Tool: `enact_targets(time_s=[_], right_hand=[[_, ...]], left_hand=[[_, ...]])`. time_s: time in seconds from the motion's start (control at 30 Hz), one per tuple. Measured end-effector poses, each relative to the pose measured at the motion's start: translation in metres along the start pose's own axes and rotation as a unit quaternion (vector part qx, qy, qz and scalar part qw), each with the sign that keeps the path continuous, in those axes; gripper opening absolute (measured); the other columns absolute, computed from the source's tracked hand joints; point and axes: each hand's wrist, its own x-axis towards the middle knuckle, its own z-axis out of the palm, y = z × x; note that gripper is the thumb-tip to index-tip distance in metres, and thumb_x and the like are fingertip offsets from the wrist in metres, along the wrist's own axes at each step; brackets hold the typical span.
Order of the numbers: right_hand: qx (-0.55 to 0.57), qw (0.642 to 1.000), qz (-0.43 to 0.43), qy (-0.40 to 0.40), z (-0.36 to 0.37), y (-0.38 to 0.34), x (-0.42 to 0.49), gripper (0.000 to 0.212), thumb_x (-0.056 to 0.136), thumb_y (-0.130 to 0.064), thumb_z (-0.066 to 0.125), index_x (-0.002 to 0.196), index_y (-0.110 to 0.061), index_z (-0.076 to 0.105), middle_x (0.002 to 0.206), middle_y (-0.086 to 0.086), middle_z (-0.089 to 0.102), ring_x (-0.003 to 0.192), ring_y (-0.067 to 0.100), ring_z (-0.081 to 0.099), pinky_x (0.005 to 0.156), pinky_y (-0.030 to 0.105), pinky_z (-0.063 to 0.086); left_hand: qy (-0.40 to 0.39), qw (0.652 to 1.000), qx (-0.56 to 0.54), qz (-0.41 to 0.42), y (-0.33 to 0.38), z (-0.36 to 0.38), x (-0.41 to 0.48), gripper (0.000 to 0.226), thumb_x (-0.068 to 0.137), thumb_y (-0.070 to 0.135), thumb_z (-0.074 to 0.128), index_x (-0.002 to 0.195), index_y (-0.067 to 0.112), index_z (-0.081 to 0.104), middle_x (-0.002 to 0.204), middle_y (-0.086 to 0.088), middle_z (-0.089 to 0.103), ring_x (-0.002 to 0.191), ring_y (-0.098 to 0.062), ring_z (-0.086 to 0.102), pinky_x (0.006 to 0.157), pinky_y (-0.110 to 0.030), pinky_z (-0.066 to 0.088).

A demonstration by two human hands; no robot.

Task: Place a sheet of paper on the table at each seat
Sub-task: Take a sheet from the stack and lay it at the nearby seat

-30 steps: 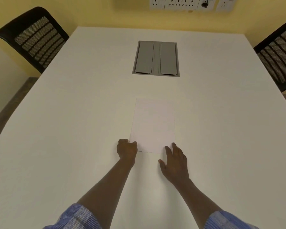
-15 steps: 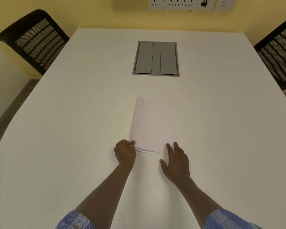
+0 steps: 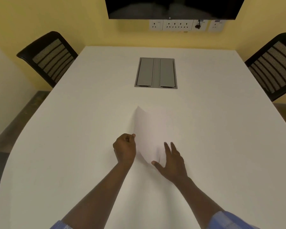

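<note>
The sheet of paper [image 3: 149, 134] is in the middle of the table [image 3: 73, 129], just in front of me. Its long side points away, toward the grey box [image 3: 156, 72]. My left hand [image 3: 125, 149] pinches its left edge, so that side tips up. My right hand [image 3: 172, 161] is spread flat at the near right corner. I think the left hand should carry it.

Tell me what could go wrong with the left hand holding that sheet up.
The left hand pinches one edge of the sheet, so the bowed paper could crease or slip from the grip. The right hand lies flat at its near corner; if it eases off, any paper underneath, hard to make out, might drag along across the table.
</note>
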Motion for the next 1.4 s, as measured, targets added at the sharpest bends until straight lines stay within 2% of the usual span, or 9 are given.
enact_targets(time_s=[0.13, 0.43, 0.6, 0.73, 0.9, 1.0, 1.13, 1.27, 1.4], right_hand=[[0.048, 0.996, -0.05, 0.062, -0.019, -0.044, -0.03, 0.103, 0.079, -0.082, 0.05, 0.157, -0.019, 0.026, 0.164, 0.003, 0.03, 0.148, 0.021, 0.032, 0.118, 0.04, 0.034], [0.068, 0.971, -0.086, 0.212, -0.087, -0.072, -0.095, 0.02, 0.097, -0.019, 0.058, 0.11, -0.018, 0.073, 0.097, -0.001, 0.076, 0.085, 0.025, 0.071, 0.07, 0.032, 0.052], [0.03, 0.979, -0.134, 0.154, -0.148, -0.058, -0.129, 0.018, 0.097, -0.027, 0.056, 0.106, -0.027, 0.071, 0.1, -0.005, 0.074, 0.093, 0.023, 0.067, 0.072, 0.032, 0.047], [0.018, 0.976, -0.177, 0.129, -0.198, -0.047, -0.156, 0.017, 0.095, -0.029, 0.058, 0.105, -0.032, 0.072, 0.101, -0.01, 0.075, 0.093, 0.017, 0.066, 0.074, 0.031, 0.048], [0.038, 0.971, -0.191, 0.141, -0.248, -0.034, -0.185, 0.014, 0.095, -0.027, 0.061, 0.1, -0.033, 0.073, 0.094, -0.013, 0.075, 0.088, 0.015, 0.065, 0.074, 0.031, 0.049], [0.056, 0.965, -0.201, 0.161, -0.27, -0.022, -0.2, 0.014, 0.094, -0.029, 0.064, 0.104, -0.034, 0.073, 0.099, -0.015, 0.075, 0.093, 0.014, 0.067, 0.08, 0.034, 0.053], [0.093, 0.933, -0.219, 0.269, -0.291, 0.012, -0.221, 0.047, 0.089, -0.044, 0.072, 0.132, -0.031, 0.06, 0.128, -0.015, 0.064, 0.114, 0.004, 0.059, 0.095, 0.028, 0.05], [0.28, 0.907, -0.059, 0.31, -0.286, 0.061, -0.243, 0.073, 0.082, -0.058, 0.07, 0.145, -0.035, 0.041, 0.139, -0.014, 0.052, 0.125, 0.006, 0.051, 0.099, 0.028, 0.041], [0.535, 0.816, 0.097, 0.198, -0.233, 0.096, -0.267, 0.075, 0.077, -0.057, 0.063, 0.144, -0.026, 0.044, 0.142, 0.004, 0.056, 0.124, 0.022, 0.058, 0.107, 0.043, 0.043]], left_hand=[[-0.027, 0.993, -0.107, -0.03, 0.031, -0.021, -0.033, 0.027, 0.092, 0.029, 0.072, 0.069, 0.014, 0.073, 0.063, 0.003, 0.072, 0.057, -0.016, 0.07, 0.067, -0.03, 0.058], [-0.051, 0.976, -0.211, -0.009, 0.065, -0.083, -0.118, 0.021, 0.091, 0.045, 0.07, 0.086, 0.026, 0.076, 0.082, 0.006, 0.077, 0.068, -0.009, 0.072, 0.063, -0.026, 0.056], [-0.107, 0.971, -0.077, 0.2, 0.065, -0.118, -0.14, 0.073, 0.08, 0.057, 0.075, 0.143, 0.031, 0.05, 0.135, 0.017, 0.053, 0.119, 0.001, 0.052, 0.092, -0.013, 0.04], [-0.216, 0.93, -0.011, 0.298, 0.072, -0.138, -0.153, 0.07, 0.077, 0.049, 0.083, 0.139, 0.035, 0.054, 0.135, 0.025, 0.057, 0.123, 0.008, 0.052, 0.098, -0.019, 0.046], [-0.245, 0.926, -0.027, 0.287, 0.084, -0.14, -0.18, 0.009, 0.088, 0.031, 0.074, 0.096, 0.027, 0.074, 0.095, 0.013, 0.076, 0.091, -0.007, 0.071, 0.078, -0.029, 0.053], [-0.248, 0.927, -0.056, 0.275, 0.089, -0.136, -0.199, 0.009, 0.091, 0.028, 0.069, 0.088, 0.021, 0.075, 0.088, -0.001, 0.077, 0.086, -0.029, 0.07, 0.075, -0.047, 0.054], [-0.252, 0.926, -0.131, 0.249, 0.094, -0.132, -0.221, 0.009, 0.093, 0.026, 0.068, 0.092, 0.026, 0.077, 0.092, 0.002, 0.079, 0.087, -0.024, 0.075, 0.077, -0.043, 0.059], [-0.258, 0.918, -0.235, 0.192, 0.102, -0.126, -0.236, 0.01, 0.094, 0.016, 0.07, 0.095, 0.022, 0.079, 0.095, -0.002, 0.08, 0.085, -0.023, 0.075, 0.073, -0.033, 0.06], [-0.258, 0.899, -0.334, 0.117, 0.11, -0.113, -0.251, 0.016, 0.093, 0.012, 0.07, 0.108, 0.012, 0.076, 0.106, -0.008, 0.079, 0.094, -0.026, 0.075, 0.081, -0.038, 0.061]])
